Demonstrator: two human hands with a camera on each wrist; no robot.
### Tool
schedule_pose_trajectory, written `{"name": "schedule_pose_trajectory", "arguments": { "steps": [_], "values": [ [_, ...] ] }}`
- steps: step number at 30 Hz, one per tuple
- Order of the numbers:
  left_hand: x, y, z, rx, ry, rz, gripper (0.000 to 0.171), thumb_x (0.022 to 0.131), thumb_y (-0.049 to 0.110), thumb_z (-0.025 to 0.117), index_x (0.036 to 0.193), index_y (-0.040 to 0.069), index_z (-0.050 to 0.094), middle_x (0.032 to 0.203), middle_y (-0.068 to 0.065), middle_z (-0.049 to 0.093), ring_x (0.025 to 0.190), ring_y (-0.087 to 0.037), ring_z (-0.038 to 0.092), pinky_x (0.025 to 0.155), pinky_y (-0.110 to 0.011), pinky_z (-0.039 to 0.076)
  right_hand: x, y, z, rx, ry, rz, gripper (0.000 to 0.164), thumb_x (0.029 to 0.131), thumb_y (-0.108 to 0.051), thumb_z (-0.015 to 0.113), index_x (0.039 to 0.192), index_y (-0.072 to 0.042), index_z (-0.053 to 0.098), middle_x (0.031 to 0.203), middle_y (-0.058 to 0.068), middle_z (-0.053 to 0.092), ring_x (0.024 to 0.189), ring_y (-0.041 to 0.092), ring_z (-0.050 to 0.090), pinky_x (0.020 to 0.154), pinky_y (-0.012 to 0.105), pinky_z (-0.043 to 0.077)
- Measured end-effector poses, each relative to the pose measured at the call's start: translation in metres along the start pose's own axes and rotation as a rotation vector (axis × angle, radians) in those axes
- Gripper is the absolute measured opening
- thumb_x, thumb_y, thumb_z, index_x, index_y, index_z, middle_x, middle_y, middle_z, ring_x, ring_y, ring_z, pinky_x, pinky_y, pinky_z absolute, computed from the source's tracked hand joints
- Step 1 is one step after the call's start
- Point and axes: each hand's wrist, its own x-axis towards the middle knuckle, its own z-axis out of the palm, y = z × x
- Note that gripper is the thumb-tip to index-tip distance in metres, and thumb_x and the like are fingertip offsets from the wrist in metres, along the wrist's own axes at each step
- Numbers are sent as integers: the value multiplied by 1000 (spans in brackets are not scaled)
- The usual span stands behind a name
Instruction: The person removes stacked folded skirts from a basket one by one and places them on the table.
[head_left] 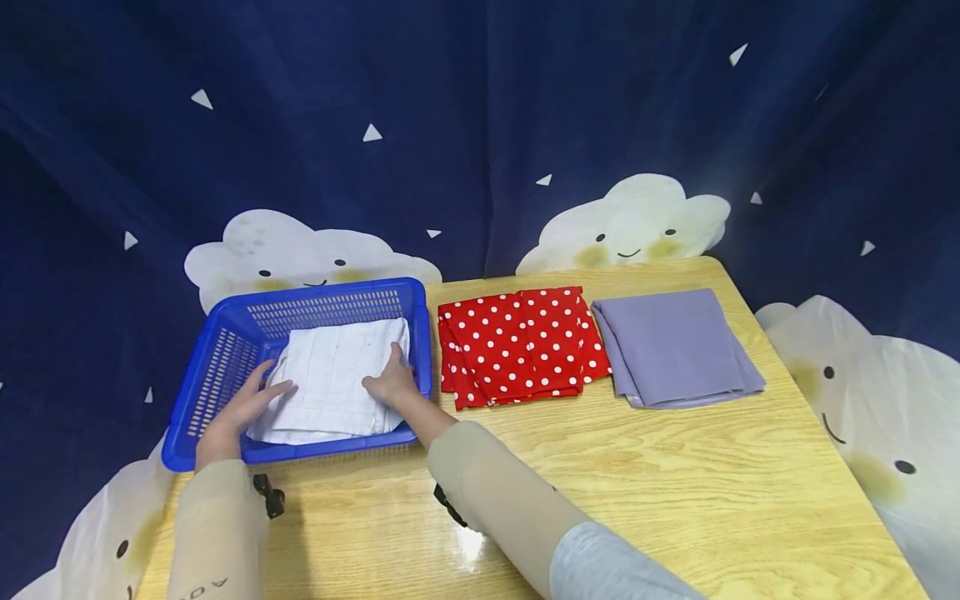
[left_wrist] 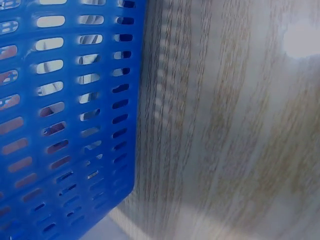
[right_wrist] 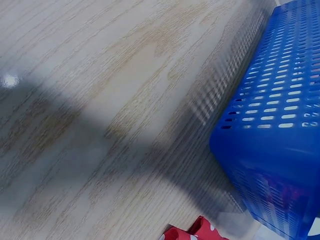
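A folded white cloth (head_left: 333,375) lies in the blue plastic basket (head_left: 422,333) on the left of the table in the head view. My left hand (head_left: 242,410) reaches over the basket's near left side. Its thumb and fingers are spread at the cloth's left edge. On the opposite side, my right hand (head_left: 395,385) touches the top of the cloth near its right edge, thumb and forefinger extended apart. Both wrist views look at the basket's outer slotted wall (left_wrist: 65,100), (right_wrist: 280,95) and hide the hands.
A folded red cloth with white dots (head_left: 517,346) lies right of the basket. Beside it is a folded grey-purple cloth (head_left: 675,346). The wooden table (head_left: 637,475) backs onto a dark blue curtain (head_left: 465,125) printed with clouds.
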Motion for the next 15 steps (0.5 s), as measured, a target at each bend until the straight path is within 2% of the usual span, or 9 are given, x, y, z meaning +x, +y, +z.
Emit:
{"name": "schedule_pose_trajectory", "arguments": {
  "steps": [8, 13, 15],
  "values": [
    [2, 0, 4, -26, -21, 17, 89, 90, 41, 52, 146, 7, -9, 147, -28, -12, 132, -49, -6, 104, -63, 8, 2, 3, 2, -61, -29, 5, 79, 79, -20, 65, 145, -18, 21, 132, 27, 42, 125, 36, 38, 100, 42, 36],
    [2, 1, 3, -23, -12, 36, 91, 87, 41, 57, 147, 10, -5, 148, -28, -10, 132, -49, -4, 103, -63, 8, 1, 4, 0, -87, -68, -20, 85, 78, -18, 68, 146, -20, 18, 131, 22, 48, 120, 33, 45, 96, 38, 41],
    [2, 2, 3, -25, -9, 42, 91, 87, 41, 58, 147, 11, -4, 148, -28, -9, 132, -49, -4, 104, -63, 8, 1, 4, -1, -93, -88, -36, 87, 76, -17, 70, 146, -20, 17, 129, 21, 50, 111, 31, 52, 89, 35, 45]
  ]
}}
